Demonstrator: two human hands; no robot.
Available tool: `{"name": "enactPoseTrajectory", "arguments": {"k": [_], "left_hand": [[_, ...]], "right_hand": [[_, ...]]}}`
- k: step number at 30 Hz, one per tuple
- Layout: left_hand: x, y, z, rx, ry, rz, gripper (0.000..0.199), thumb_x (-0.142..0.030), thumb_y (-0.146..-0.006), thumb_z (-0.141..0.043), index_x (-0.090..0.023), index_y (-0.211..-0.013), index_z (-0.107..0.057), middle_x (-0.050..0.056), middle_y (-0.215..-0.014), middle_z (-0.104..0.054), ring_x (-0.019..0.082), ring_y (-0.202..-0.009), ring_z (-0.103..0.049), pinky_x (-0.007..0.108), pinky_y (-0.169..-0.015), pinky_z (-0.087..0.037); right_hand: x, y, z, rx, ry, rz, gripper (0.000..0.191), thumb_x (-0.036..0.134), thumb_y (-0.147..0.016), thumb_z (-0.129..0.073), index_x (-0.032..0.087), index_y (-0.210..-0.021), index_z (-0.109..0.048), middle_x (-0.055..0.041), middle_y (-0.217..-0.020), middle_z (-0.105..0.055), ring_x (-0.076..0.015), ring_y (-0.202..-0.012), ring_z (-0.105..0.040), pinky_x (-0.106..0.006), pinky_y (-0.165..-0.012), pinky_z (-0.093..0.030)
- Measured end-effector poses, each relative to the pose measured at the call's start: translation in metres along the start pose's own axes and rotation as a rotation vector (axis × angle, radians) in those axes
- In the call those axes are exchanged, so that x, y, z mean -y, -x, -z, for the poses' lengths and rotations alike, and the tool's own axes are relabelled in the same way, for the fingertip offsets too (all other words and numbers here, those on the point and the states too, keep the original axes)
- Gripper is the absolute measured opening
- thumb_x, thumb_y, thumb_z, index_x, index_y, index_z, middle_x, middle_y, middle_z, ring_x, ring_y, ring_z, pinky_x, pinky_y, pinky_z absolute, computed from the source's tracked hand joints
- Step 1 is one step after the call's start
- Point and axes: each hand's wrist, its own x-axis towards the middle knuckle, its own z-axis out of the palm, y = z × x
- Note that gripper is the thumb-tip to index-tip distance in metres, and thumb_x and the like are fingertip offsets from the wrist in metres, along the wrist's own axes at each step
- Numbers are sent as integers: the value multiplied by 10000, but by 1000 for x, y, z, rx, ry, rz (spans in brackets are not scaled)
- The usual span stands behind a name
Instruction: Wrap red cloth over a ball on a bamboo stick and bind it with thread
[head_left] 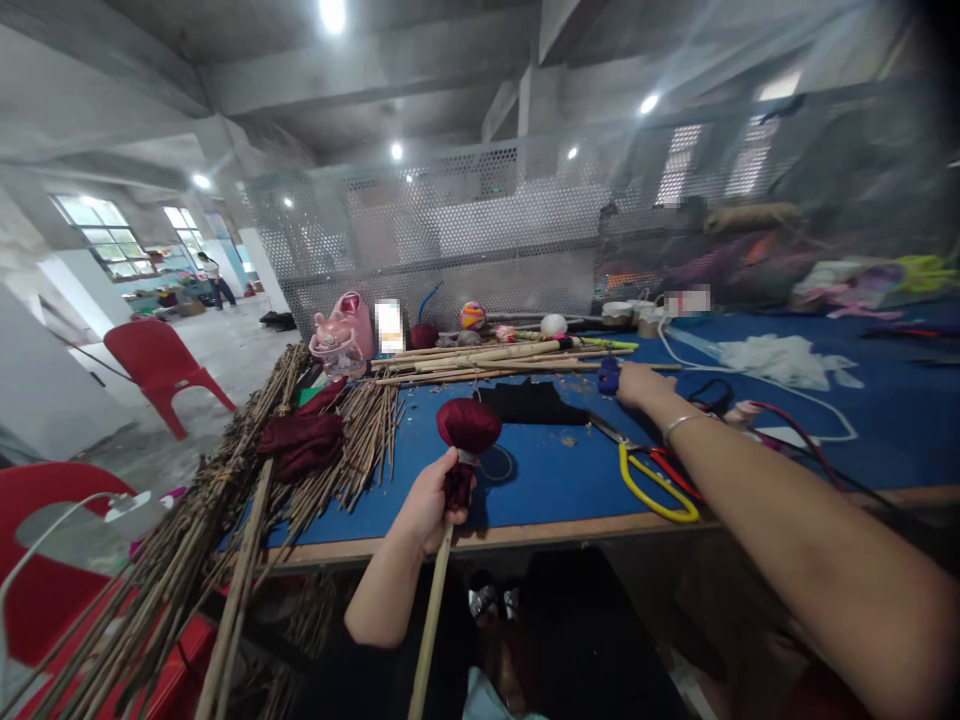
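Note:
In my left hand (431, 500) is a pale wooden stick (431, 630), its top covered in dark red cloth. The cloth forms a round, padded head (469, 425) tied below with pale string, and its gathered ends lie under my fingers. A loose loop of string (496, 463) hangs to the right of the head. My right hand (641, 385) reaches out over the blue table, fingers closed around a small dark blue object (609, 376) whose kind I cannot make out. Scissors with yellow and red handles (658, 490) lie below my right forearm, near a piece of black cloth (532, 400).
Bundled thin sticks (225, 480) cover the left table end, with dark red cloth (304, 440) on them. Longer sticks (480, 365) lie across the back, before wrapped balls (472, 316). White netting (784, 360) and cables are at right. Red chairs (161, 360) stand left.

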Motion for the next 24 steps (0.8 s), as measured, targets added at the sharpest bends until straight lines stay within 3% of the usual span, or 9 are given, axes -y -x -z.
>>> {"name": "enactPoseTrajectory", "arguments": {"k": [4,8,10,14,18,21,24], "left_hand": [[1,-1,1,13,3,-10,426,-509,-690,-608,-116,-841,-548,-8,-569,-503,28,-377,-345,114,-310,-140],[1,-1,1,23,11,-15,408,-494,-685,-616,-119,-833,-554,-4,-574,-511,30,-381,-350,115,-308,-142],[1,-1,1,14,16,-14,403,-489,-679,-623,-120,-827,-555,-3,-575,-514,32,-383,-354,118,-309,-141],[1,-2,1,15,-3,-13,421,-510,-673,-624,-120,-820,-564,-11,-564,-502,32,-379,-346,124,-315,-153],[2,-3,1,15,-34,-34,429,-510,-681,-618,-119,-849,-567,-6,-577,-508,35,-384,-348,125,-318,-159],[3,-4,2,14,-47,-40,421,-519,-697,-599,-122,-834,-561,-12,-567,-496,34,-379,-335,127,-318,-164],[5,-5,3,8,-49,-46,399,-518,-713,-583,-132,-805,-546,-12,-563,-500,39,-380,-343,129,-319,-168]], "right_hand": [[2,10,14,-157,-46,156,174,168,-740,-536,78,-842,-644,-229,-965,-605,-250,-876,-587,-354,-730,-399],[16,25,43,-398,-273,364,301,201,-760,-538,100,-1036,-602,-217,-1100,-584,-294,-1028,-540,-370,-833,-398],[26,47,60,-453,-367,422,355,249,-803,-518,126,-1134,-555,-184,-1136,-582,-278,-1059,-534,-351,-866,-404],[39,126,80,-370,-579,583,424,371,-836,-491,181,-1214,-494,-102,-1051,-630,-239,-937,-604,-336,-800,-466],[44,204,69,-99,-692,764,382,361,-826,-501,242,-1189,-499,-63,-1057,-641,-222,-910,-631,-296,-756,-503],[49,229,52,-19,-715,774,361,348,-844,-470,231,-1183,-501,-78,-1060,-647,-221,-942,-631,-306,-799,-502],[57,232,41,6,-715,767,388,344,-854,-453,205,-1215,-485,-103,-1089,-639,-227,-968,-623,-335,-828,-496]]}}
